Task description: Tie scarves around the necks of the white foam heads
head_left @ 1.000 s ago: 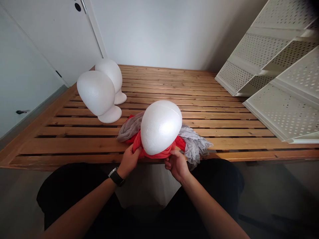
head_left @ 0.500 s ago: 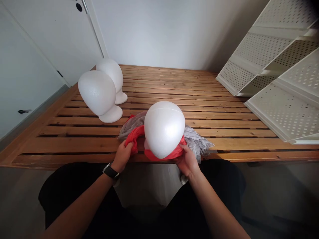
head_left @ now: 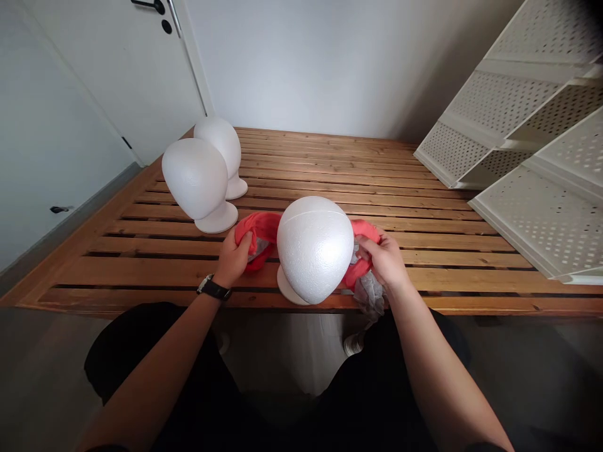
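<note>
A white foam mannequin head [head_left: 315,249] lies tilted on its round base at the front of the slatted table. A red scarf [head_left: 261,229] passes behind the head, its two ends gathered at either side. My left hand [head_left: 232,257] grips the red fabric left of the head. My right hand [head_left: 384,258] grips the other red end together with a crumpled grey sheer scarf [head_left: 370,296], which hangs below it over the table's front edge. Most of the scarf behind the head is hidden.
Two more white foam heads [head_left: 195,179] [head_left: 221,145] stand on their bases at the table's left. The wooden slatted table [head_left: 358,188] extends behind my hands. White perforated shelf units [head_left: 532,132] lean at the right, and a white door [head_left: 113,69] stands behind.
My hands have moved apart and up to the head's sides, my right hand most. The red scarf is pulled out to both sides, and the grey fabric is gathered into my right hand.
</note>
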The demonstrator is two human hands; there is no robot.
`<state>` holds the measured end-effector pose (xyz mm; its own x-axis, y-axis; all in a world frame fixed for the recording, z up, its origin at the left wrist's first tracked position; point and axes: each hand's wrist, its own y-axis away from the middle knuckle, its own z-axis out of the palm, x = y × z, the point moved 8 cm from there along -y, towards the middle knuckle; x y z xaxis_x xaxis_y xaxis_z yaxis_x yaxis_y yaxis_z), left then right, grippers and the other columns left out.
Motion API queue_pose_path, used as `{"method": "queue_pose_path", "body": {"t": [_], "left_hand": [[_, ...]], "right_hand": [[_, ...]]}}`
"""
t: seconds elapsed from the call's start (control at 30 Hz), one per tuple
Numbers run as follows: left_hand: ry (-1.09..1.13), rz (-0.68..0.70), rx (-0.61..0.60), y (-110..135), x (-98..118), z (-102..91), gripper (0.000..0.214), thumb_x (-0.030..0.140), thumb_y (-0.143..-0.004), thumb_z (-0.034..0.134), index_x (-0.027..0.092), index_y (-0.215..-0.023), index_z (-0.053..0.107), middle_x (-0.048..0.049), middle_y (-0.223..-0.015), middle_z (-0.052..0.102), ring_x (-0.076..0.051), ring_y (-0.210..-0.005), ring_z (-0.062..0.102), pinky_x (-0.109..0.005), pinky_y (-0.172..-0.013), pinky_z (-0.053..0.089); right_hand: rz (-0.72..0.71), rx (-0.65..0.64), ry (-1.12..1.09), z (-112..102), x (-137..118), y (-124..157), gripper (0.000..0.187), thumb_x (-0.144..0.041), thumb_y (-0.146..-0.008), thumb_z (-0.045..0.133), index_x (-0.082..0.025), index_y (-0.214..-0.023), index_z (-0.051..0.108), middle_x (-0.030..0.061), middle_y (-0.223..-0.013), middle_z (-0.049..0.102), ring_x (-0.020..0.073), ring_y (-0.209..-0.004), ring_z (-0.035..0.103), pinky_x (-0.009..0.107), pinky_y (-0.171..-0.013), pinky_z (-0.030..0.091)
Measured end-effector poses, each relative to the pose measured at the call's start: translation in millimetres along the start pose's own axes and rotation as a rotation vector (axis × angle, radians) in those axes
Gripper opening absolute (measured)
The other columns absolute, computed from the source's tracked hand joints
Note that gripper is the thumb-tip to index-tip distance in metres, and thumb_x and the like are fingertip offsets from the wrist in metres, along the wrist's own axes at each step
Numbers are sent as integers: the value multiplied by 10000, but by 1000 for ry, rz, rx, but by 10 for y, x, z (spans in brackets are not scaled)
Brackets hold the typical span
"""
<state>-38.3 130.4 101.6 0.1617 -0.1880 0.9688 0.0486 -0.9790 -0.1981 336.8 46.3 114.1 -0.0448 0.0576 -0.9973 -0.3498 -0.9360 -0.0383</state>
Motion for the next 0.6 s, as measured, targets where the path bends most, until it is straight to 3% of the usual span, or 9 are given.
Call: {"method": "queue_pose_path", "body": {"t": [0.1, 0.2, 0.27, 0.33, 0.47, 0.53, 0.6], "left_hand": [[-160, 40, -12, -173, -49, -39, 474, 497, -944, 608, 166, -1273, 691, -124, -1264, 729, -292, -1177, 650, -435, -1071, 492], [-468, 47, -53, -78, -164, -66, 571, 513, -867, 678, 133, -1293, 655, -186, -1298, 684, -382, -1273, 584, -540, -1138, 419], [-679, 194, -19, 133, -84, -50, 717, 517, -810, 739, 108, -1381, 598, -237, -1436, 582, -439, -1402, 458, -598, -1209, 309], [-760, 349, -49, 411, 20, 94, 783, 521, -812, 749, 107, -1447, 554, -245, -1518, 508, -446, -1457, 382, -599, -1246, 238], [-578, 408, -345, 918, 19, 641, 691, 475, -824, 750, 140, -1408, 600, -208, -1437, 587, -403, -1375, 479, -564, -1221, 311], [-387, 330, -422, 1079, -58, 834, 645, 449, -789, 795, 180, -1355, 643, -180, -1396, 630, -394, -1342, 519, -563, -1205, 353], [-182, 151, -363, 1131, -211, 833, 645, 441, -753, 855, 227, -1330, 663, -147, -1386, 655, -389, -1343, 538, -555, -1208, 372]], "right_hand": [[-86, 82, 288, -137, 25, -239, 316, -504, -828, 731, -214, -906, 635, -40, -605, 535, 131, -547, 444, 287, -573, 409], [-187, 252, 775, -247, 65, -158, 425, -485, -808, 731, -167, -1086, 688, 130, -984, 717, 287, -905, 644, 441, -828, 536], [-356, 273, 990, -148, 31, 40, 511, -399, -829, 711, -151, -1274, 664, 209, -1299, 658, 383, -1236, 584, 561, -1058, 476], [-472, 151, 1009, 64, 77, 247, 513, -306, -865, 658, -158, -1356, 640, 212, -1425, 598, 386, -1388, 504, 570, -1166, 421], [-399, -205, 808, 577, 375, 565, 364, -194, -859, 613, -200, -1206, 721, 164, -1289, 698, 344, -1243, 629, 488, -1064, 554], [-406, -241, 772, 777, 436, 712, 331, -148, -847, 594, -213, -1141, 732, 146, -1208, 730, 340, -1207, 646, 512, -1092, 541], [-486, -230, 773, 932, 397, 861, 409, -105, -841, 563, -227, -1204, 708, 128, -1233, 723, 331, -1254, 628, 573, -1209, 438]]}}
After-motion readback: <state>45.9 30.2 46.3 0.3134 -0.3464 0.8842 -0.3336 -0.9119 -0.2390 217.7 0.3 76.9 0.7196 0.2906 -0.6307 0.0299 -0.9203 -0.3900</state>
